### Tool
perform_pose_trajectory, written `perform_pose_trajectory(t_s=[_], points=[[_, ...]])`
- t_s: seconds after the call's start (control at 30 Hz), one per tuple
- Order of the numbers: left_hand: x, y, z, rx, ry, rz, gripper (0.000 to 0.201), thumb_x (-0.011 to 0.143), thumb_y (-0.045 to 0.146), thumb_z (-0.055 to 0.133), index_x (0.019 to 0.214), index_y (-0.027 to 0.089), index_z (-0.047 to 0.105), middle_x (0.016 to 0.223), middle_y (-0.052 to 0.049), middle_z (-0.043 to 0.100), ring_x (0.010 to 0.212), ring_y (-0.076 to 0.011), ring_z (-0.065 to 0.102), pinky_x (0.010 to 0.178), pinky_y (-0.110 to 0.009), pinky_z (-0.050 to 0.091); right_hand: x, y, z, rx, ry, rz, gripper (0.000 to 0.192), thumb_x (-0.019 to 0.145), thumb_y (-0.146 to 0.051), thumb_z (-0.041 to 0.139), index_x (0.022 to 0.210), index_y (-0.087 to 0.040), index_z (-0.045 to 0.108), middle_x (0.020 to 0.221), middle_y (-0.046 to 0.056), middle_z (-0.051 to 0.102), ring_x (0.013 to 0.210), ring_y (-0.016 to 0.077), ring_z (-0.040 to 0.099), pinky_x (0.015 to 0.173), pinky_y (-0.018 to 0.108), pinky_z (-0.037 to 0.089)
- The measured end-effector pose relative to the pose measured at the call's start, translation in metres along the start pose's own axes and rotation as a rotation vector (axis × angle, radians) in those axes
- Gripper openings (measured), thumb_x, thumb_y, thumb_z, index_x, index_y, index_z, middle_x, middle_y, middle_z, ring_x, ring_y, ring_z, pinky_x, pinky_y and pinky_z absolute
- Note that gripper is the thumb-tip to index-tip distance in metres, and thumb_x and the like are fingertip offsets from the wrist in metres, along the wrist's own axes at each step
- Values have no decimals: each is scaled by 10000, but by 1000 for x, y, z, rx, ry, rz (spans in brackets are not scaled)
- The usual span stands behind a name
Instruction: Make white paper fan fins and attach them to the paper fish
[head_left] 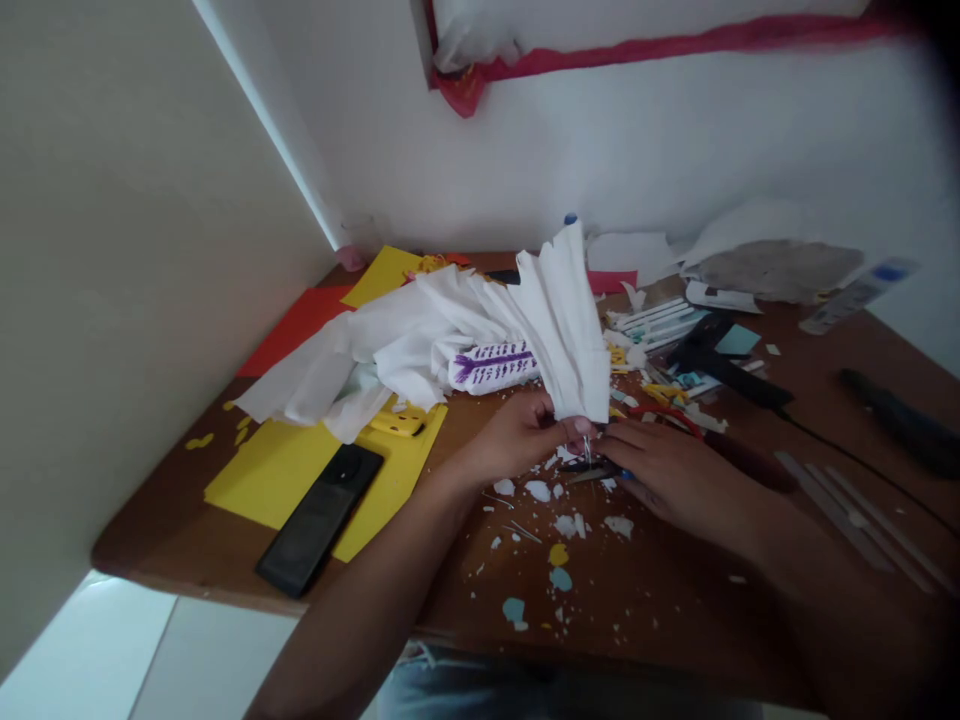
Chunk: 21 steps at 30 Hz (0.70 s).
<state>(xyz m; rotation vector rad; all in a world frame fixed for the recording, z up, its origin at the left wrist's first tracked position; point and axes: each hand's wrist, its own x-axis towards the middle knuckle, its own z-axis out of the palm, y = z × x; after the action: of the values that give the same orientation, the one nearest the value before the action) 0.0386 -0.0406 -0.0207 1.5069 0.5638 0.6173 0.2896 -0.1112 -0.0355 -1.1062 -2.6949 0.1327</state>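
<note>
my left fingers (571, 431) pinch a pleated white sheet (571, 335) fanned toward twelve o'clock; my right fingers (631, 438), at four, are half hidden: gap and grip i cannot tell.

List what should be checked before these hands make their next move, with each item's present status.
1. Left hand has a grip on the pleated white material: ok, pinched at its lower end.
2. Right hand has a firm grip: cannot tell, its fingertips are partly hidden.
3. Fingers clear of the dark pointed tool: cannot tell, it lies right beside them.
4. Table free of debris below the hands: not ok, white scraps are scattered there.
5. Phone apart from both hands: ok, it lies partly on a yellow sheet.
</note>
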Motion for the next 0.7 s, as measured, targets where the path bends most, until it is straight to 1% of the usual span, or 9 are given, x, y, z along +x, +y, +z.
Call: perform_pose_trajectory(t_s=[0.1,0.2,0.3,0.47,0.7], points=[[1,0,2,21,-16,16,463,950,618,757,912,157,746,866,-57,741,829,-187,666,830,-301,534,-1,-2,3,-18,18,-3,493,902,-15,586,1362,-174,667,1303,163,749,1103,312,748,1001,510,620],[0,0,2,32,-26,46,449,967,600,743,909,155,741,860,-55,731,828,-182,661,827,-295,532,-1,-2,4,-13,19,10,530,890,-17,600,1389,-183,668,1333,164,745,1140,322,745,1016,516,615],[-1,0,0,64,-42,72,445,973,603,731,934,161,754,885,-65,748,861,-201,680,854,-310,545,-2,-3,3,2,11,22,553,903,-24,601,1428,-190,653,1317,155,752,1167,326,739,1031,528,608],[-3,2,-3,103,-57,64,419,963,590,744,999,176,795,1012,-83,801,982,-251,727,936,-342,563,-2,-4,2,0,-1,25,474,912,-42,621,1355,-198,690,1289,144,769,1129,311,753,998,494,622],[-3,-3,-1,74,-73,33,338,980,538,742,1040,212,805,1039,-43,817,981,-248,736,940,-342,563,1,-6,2,9,19,20,638,877,-14,639,1485,-205,614,1288,141,768,1153,331,752,1008,519,625]])
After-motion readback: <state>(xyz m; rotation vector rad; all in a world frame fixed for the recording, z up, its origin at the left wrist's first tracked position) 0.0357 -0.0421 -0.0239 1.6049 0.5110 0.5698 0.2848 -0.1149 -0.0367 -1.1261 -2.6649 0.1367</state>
